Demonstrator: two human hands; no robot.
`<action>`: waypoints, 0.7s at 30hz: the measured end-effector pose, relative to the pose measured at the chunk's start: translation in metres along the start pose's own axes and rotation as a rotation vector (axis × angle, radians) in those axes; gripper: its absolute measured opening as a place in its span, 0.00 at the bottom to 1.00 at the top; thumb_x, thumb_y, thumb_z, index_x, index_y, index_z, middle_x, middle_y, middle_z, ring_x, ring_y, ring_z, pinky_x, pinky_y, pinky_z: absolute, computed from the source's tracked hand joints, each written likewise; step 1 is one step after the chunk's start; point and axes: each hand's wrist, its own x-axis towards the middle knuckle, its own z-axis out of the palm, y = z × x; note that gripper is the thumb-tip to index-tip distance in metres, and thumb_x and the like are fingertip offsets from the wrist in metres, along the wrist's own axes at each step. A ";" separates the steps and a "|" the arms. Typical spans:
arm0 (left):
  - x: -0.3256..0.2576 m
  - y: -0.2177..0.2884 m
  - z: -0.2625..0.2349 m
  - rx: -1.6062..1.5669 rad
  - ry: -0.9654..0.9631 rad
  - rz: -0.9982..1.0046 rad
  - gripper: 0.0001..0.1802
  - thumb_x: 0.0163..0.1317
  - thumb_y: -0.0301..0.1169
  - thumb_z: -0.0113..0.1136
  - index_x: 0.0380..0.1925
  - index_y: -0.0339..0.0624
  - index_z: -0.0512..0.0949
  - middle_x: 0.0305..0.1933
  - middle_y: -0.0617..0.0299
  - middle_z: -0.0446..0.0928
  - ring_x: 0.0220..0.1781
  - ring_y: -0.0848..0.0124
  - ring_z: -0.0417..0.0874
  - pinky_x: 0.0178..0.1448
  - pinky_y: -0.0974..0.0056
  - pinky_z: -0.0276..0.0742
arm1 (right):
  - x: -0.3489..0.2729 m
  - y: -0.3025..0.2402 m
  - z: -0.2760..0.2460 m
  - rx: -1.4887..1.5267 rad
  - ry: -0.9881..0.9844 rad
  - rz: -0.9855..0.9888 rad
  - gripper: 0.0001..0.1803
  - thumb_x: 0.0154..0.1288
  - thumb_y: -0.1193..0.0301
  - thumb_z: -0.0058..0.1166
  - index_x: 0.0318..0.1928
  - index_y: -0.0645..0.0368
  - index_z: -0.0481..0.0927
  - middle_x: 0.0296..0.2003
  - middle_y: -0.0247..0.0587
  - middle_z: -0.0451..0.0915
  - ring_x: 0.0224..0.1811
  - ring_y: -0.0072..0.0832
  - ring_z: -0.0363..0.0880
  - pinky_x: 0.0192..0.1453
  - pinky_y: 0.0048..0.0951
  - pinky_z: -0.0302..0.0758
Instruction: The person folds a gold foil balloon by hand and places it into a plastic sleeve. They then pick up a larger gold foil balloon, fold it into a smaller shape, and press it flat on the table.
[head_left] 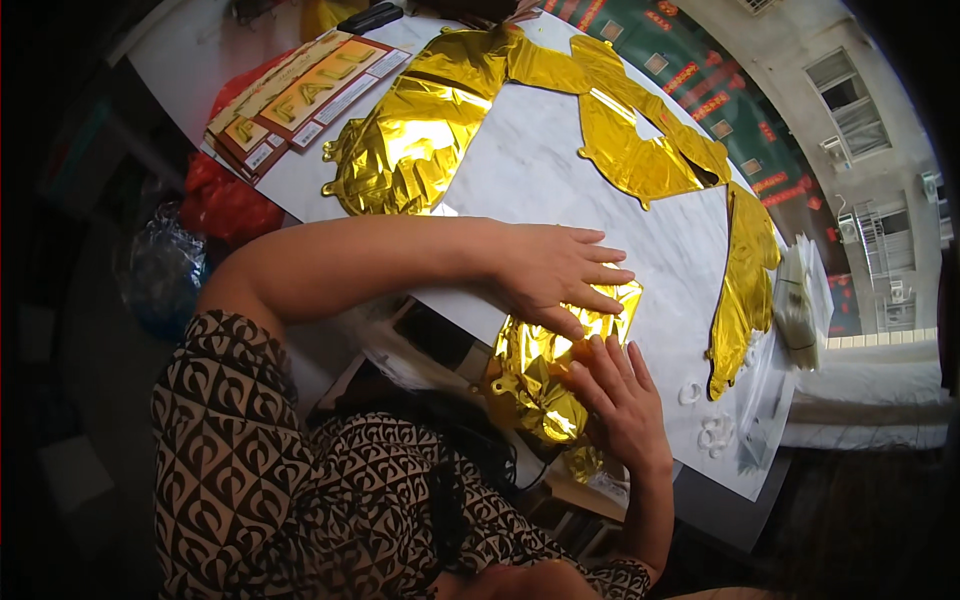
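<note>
A crumpled gold foil balloon (540,375), flat and without air, lies at the table's near edge, its lower part hanging over. My left hand (565,275) rests palm down across its upper end, fingers spread over the foil and the tabletop. From the right, my right hand (622,405) touches the same foil with its fingers stretched out, close to the left fingertips. Farther back are more flat gold foil pieces: a wide one (430,115) beyond my left forearm, a curved one (640,155) behind, and a narrow one (745,290) at the right edge.
Printed cards or packages (305,95) lie on the white marbled table (640,225) at the far left. Beside them hangs a red plastic bag (230,200). Small white rings (715,435) lie at the right, near a bundle of clear plastic sleeves (800,300).
</note>
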 end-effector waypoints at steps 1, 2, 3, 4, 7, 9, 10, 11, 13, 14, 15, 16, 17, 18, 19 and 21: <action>-0.001 0.000 0.001 0.011 0.003 0.000 0.34 0.70 0.55 0.45 0.69 0.47 0.66 0.77 0.47 0.55 0.80 0.51 0.49 0.81 0.46 0.41 | 0.001 0.000 0.001 -0.031 0.011 -0.059 0.32 0.60 0.71 0.56 0.67 0.46 0.70 0.69 0.40 0.67 0.71 0.38 0.66 0.75 0.48 0.60; -0.002 0.000 0.001 0.008 0.003 -0.005 0.34 0.70 0.55 0.45 0.69 0.47 0.66 0.77 0.47 0.55 0.80 0.51 0.49 0.81 0.46 0.41 | 0.000 -0.001 0.000 -0.028 0.008 -0.062 0.32 0.60 0.71 0.56 0.67 0.46 0.70 0.69 0.40 0.67 0.71 0.38 0.66 0.75 0.48 0.60; -0.002 -0.001 0.002 0.007 0.006 -0.007 0.34 0.70 0.54 0.46 0.69 0.47 0.66 0.77 0.47 0.56 0.80 0.51 0.49 0.81 0.46 0.40 | 0.000 -0.003 -0.001 -0.063 -0.007 -0.107 0.29 0.61 0.71 0.56 0.65 0.49 0.72 0.67 0.41 0.70 0.69 0.40 0.68 0.74 0.48 0.62; -0.002 -0.001 0.002 0.006 0.008 -0.006 0.34 0.70 0.54 0.46 0.69 0.47 0.65 0.77 0.47 0.56 0.80 0.51 0.49 0.81 0.46 0.40 | -0.001 -0.005 -0.002 -0.100 -0.023 -0.150 0.26 0.62 0.71 0.56 0.63 0.52 0.73 0.65 0.41 0.72 0.68 0.41 0.70 0.72 0.48 0.65; -0.002 0.000 0.002 0.016 0.008 -0.011 0.34 0.70 0.53 0.47 0.70 0.48 0.65 0.77 0.47 0.55 0.80 0.52 0.49 0.81 0.47 0.40 | 0.002 -0.010 -0.007 -0.083 -0.034 -0.163 0.24 0.63 0.71 0.55 0.61 0.52 0.76 0.64 0.39 0.74 0.68 0.37 0.71 0.72 0.44 0.66; -0.002 0.001 0.001 0.010 -0.002 -0.019 0.34 0.70 0.53 0.47 0.70 0.48 0.65 0.77 0.47 0.55 0.80 0.52 0.49 0.81 0.47 0.40 | 0.006 -0.008 -0.008 -0.013 -0.043 -0.173 0.24 0.62 0.71 0.55 0.60 0.53 0.77 0.63 0.40 0.75 0.68 0.38 0.71 0.72 0.44 0.67; -0.001 0.001 0.000 0.007 -0.010 -0.025 0.34 0.70 0.53 0.47 0.70 0.48 0.65 0.77 0.47 0.55 0.80 0.53 0.48 0.81 0.47 0.40 | 0.007 -0.005 -0.008 0.053 -0.051 -0.183 0.23 0.62 0.72 0.55 0.59 0.54 0.77 0.63 0.40 0.75 0.68 0.38 0.72 0.72 0.44 0.67; 0.001 0.001 -0.001 0.009 -0.008 -0.019 0.34 0.70 0.53 0.47 0.70 0.48 0.65 0.77 0.47 0.55 0.80 0.53 0.48 0.81 0.47 0.40 | 0.007 -0.003 -0.007 0.048 -0.051 -0.179 0.23 0.62 0.72 0.55 0.59 0.54 0.77 0.63 0.40 0.75 0.68 0.38 0.72 0.72 0.44 0.67; 0.001 0.002 -0.003 0.016 -0.042 -0.029 0.34 0.70 0.53 0.47 0.70 0.47 0.65 0.77 0.47 0.55 0.81 0.53 0.48 0.81 0.47 0.40 | 0.007 0.001 -0.004 0.252 -0.027 -0.155 0.24 0.60 0.72 0.55 0.59 0.56 0.78 0.62 0.41 0.76 0.67 0.39 0.72 0.72 0.44 0.67; 0.000 0.002 -0.003 0.021 -0.042 -0.029 0.34 0.70 0.53 0.47 0.70 0.47 0.65 0.77 0.47 0.55 0.81 0.53 0.48 0.81 0.47 0.40 | 0.008 0.004 -0.005 0.299 -0.041 -0.160 0.25 0.58 0.73 0.56 0.59 0.56 0.78 0.62 0.42 0.76 0.67 0.41 0.72 0.73 0.45 0.67; -0.001 0.003 -0.003 0.015 -0.031 -0.029 0.34 0.69 0.52 0.47 0.69 0.47 0.65 0.77 0.47 0.55 0.81 0.53 0.47 0.81 0.47 0.40 | 0.008 0.007 -0.006 0.295 -0.038 -0.162 0.25 0.58 0.73 0.56 0.59 0.56 0.78 0.62 0.42 0.76 0.67 0.41 0.72 0.73 0.45 0.67; -0.002 0.003 -0.001 0.010 -0.018 -0.024 0.34 0.69 0.52 0.47 0.69 0.46 0.65 0.77 0.47 0.55 0.81 0.53 0.47 0.81 0.47 0.39 | 0.007 0.009 -0.005 0.358 -0.071 -0.154 0.32 0.52 0.75 0.59 0.62 0.55 0.75 0.65 0.42 0.73 0.69 0.41 0.69 0.74 0.45 0.65; -0.002 0.003 0.000 0.016 -0.017 -0.020 0.34 0.69 0.52 0.47 0.69 0.46 0.65 0.77 0.47 0.55 0.81 0.53 0.47 0.81 0.47 0.39 | 0.006 0.011 -0.004 0.421 -0.104 -0.146 0.38 0.47 0.77 0.62 0.64 0.53 0.73 0.67 0.41 0.70 0.71 0.40 0.66 0.75 0.44 0.63; -0.003 0.003 0.000 0.044 0.042 -0.018 0.33 0.69 0.51 0.48 0.69 0.45 0.66 0.77 0.47 0.55 0.81 0.53 0.47 0.81 0.47 0.39 | 0.006 0.014 -0.001 0.519 -0.063 -0.142 0.42 0.41 0.80 0.64 0.65 0.53 0.72 0.67 0.41 0.71 0.71 0.43 0.67 0.76 0.45 0.62; -0.003 0.005 -0.002 0.071 0.101 -0.016 0.33 0.68 0.50 0.48 0.68 0.44 0.67 0.77 0.47 0.55 0.81 0.53 0.46 0.81 0.47 0.39 | 0.007 0.014 -0.002 0.513 -0.058 -0.142 0.42 0.41 0.80 0.64 0.65 0.53 0.72 0.67 0.41 0.71 0.71 0.43 0.67 0.76 0.45 0.62; 0.000 0.006 -0.007 0.103 0.133 0.004 0.32 0.67 0.49 0.50 0.67 0.44 0.67 0.77 0.47 0.56 0.81 0.54 0.47 0.81 0.47 0.39 | 0.008 0.015 -0.003 0.581 -0.056 -0.103 0.38 0.47 0.81 0.61 0.64 0.55 0.72 0.66 0.41 0.72 0.70 0.44 0.67 0.76 0.46 0.61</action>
